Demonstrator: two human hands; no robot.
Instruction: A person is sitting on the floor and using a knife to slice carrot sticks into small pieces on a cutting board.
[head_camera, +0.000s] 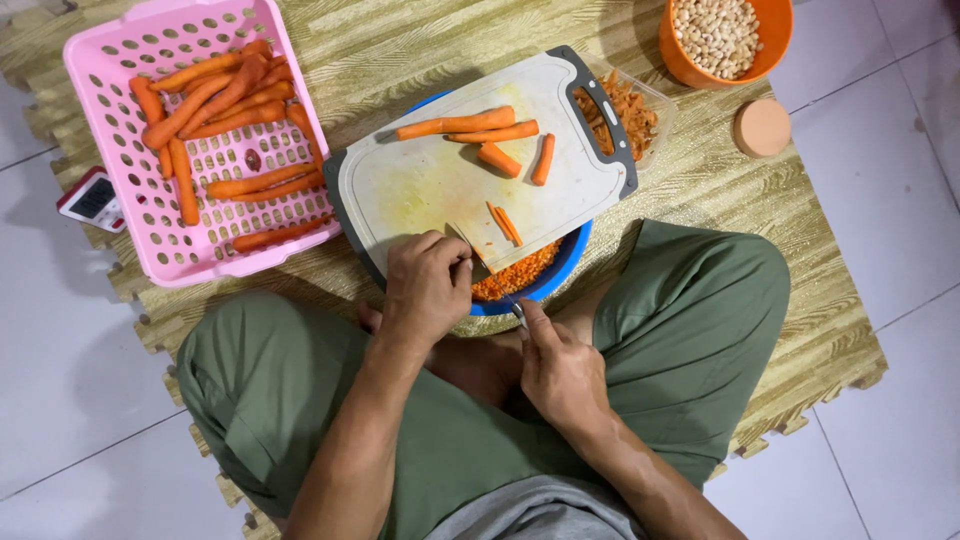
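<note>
A white cutting board (430, 180) with dark handles rests across a blue bowl (560, 270) of diced carrot (515, 275). Several carrot pieces (470, 125) lie at the board's far side, and thin carrot sticks (505, 222) lie near its front edge. My left hand (425, 285) rests on the board's near edge, fingers curled, next to the sticks. My right hand (555, 365) grips a knife (480, 262) by the handle; its blade reaches onto the board beside my left fingers.
A pink perforated basket (120, 60) of whole carrots stands at the left, a small scale (92, 198) beside it. A clear tub of carrot peelings (630, 110), an orange bowl of beans (720, 35) and a round lid (762, 127) sit at the right. My crossed legs fill the foreground.
</note>
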